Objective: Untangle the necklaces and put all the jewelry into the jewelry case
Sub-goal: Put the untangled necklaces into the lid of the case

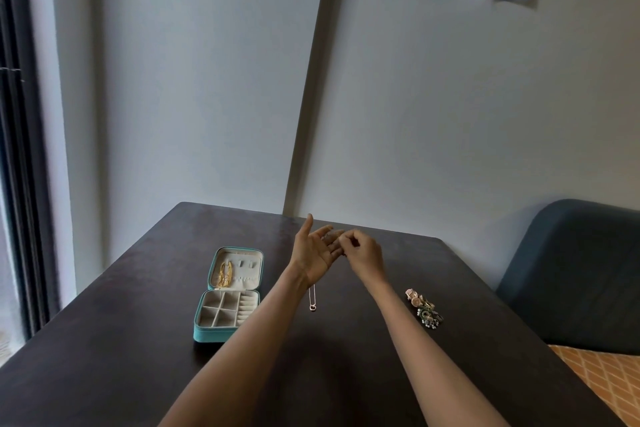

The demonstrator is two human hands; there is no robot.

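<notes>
Head view. Left hand: raised above the table, palm up, fingers spread wide. Chain: thin, hangs from beneath the left wrist, small pendant at its low end just over the tabletop. Right hand: fingers curled, tips pinching at the left hand's fingers; whether they hold the chain cannot be told. Case: teal, lid open flat, left of the left forearm; gold piece in the lid half, grey compartments in the near half. Jewelry pile: pink and green pieces, right of the right forearm.
</notes>
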